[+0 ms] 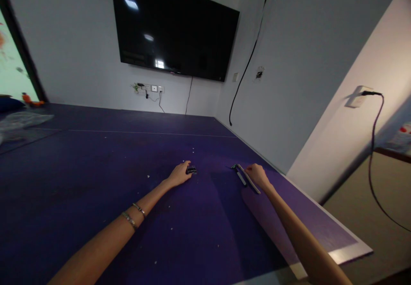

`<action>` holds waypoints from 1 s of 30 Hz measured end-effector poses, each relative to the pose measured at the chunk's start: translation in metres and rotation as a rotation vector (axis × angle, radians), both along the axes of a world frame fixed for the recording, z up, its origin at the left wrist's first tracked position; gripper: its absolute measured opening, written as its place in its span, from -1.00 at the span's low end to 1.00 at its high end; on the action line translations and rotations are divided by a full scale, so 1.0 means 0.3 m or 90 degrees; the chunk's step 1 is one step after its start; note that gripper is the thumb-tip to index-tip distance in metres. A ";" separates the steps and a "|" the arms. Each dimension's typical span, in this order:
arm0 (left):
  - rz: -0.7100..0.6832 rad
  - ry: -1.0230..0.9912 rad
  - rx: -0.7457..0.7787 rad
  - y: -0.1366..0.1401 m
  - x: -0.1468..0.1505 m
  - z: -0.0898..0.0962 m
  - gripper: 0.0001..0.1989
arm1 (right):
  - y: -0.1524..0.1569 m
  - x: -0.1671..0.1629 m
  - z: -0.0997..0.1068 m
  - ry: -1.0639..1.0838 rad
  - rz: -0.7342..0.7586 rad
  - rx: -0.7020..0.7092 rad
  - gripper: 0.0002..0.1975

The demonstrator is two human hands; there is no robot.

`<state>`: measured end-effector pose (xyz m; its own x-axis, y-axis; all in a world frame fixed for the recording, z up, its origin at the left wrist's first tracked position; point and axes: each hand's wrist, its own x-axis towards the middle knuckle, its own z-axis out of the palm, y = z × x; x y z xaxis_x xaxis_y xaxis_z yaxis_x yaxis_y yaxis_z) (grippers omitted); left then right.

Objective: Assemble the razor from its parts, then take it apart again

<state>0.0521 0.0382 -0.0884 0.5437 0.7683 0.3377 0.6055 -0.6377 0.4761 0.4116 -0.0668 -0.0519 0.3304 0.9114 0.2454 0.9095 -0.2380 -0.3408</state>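
Note:
My left hand (180, 174) is closed around a small black item (191, 170) with pale markings, low over the purple tabletop (180, 233). Its exact kind is too small to make out. My right hand (257, 175) pinches a slim, light-coloured bar-shaped tool (249, 179) along its side. Next to that bar lies a shorter grey strip (241, 178), and the two seem to meet near a dark end; whether they are joined I cannot tell. My right fingertips are partly hidden. Two bracelets (129, 220) circle my left forearm.
Small white scraps (148, 176) dot the tabletop. Clear plastic wrapping (24, 121) and an orange object (30, 100) lie at the far left. A television (176, 28) hangs on the wall, and a black cable (246, 66) dangles beside it. The table's right edge is pale (351, 250).

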 end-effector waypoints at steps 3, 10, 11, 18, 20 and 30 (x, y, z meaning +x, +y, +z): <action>-0.002 -0.034 0.000 -0.013 0.007 0.014 -0.47 | -0.006 -0.059 0.050 0.003 0.080 0.029 -0.73; -0.114 -0.075 0.009 -0.120 0.070 0.092 -0.39 | -0.006 -0.301 0.125 0.044 0.406 0.017 -0.50; -0.127 -0.068 0.007 -0.138 0.079 0.103 -0.38 | -0.007 -0.332 0.131 0.043 0.431 0.002 -0.43; -0.161 -0.078 0.014 -0.213 0.112 0.145 -0.38 | 0.002 -0.436 0.131 0.020 0.526 -0.020 -0.38; -0.161 -0.076 0.007 -0.223 0.117 0.147 -0.37 | 0.006 -0.441 0.124 0.022 0.521 -0.015 -0.47; -0.053 0.011 0.009 -0.161 0.002 0.088 -0.46 | 0.028 -0.084 0.180 0.015 0.361 -0.077 -0.45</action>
<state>0.0527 -0.0100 -0.0620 0.6111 0.7158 0.3380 0.5583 -0.6924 0.4570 0.3864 -0.0584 0.0020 -0.2142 0.9684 0.1276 0.8986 0.2466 -0.3629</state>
